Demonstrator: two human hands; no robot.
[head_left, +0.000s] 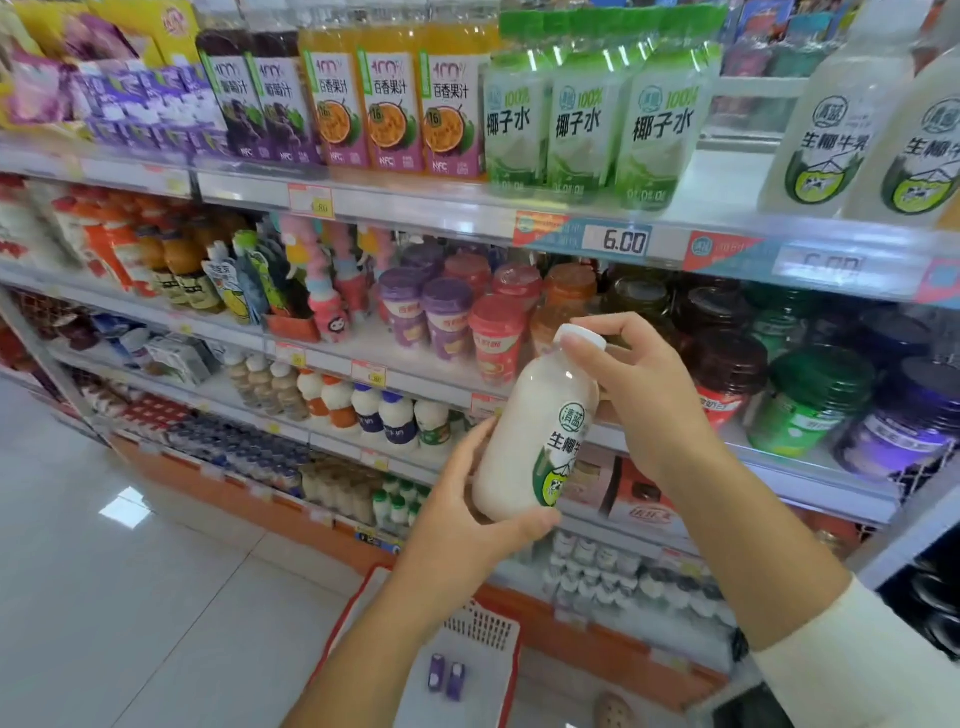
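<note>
bottle: white milk bottle (530, 441) with a white cap (581, 336), held tilted in the air in front of the shelves, cap end up and to the right, green-and-white label facing the camera
left hand: left hand (467, 514) cups the base of the bottle, thumb curled along the near lower edge, fingers wrapped behind it
right hand: right hand (644, 384) grips the cap end, fingers curled over the cap, thumb pressed on the near side (palm hides the neck)
sleeve: cream sleeve (852, 654) on the right forearm
basket: red-rimmed shopping basket (488, 629) below the hands, near the floor, two small purple cartons (447, 674) lying in it
top shelf: two matching milk bottles (841, 114) at right, coconut water packs (587, 119) beside them, price tag (618, 241) reading 6.00
middle shelf: lidded cups (447, 317) behind the held bottle
</note>
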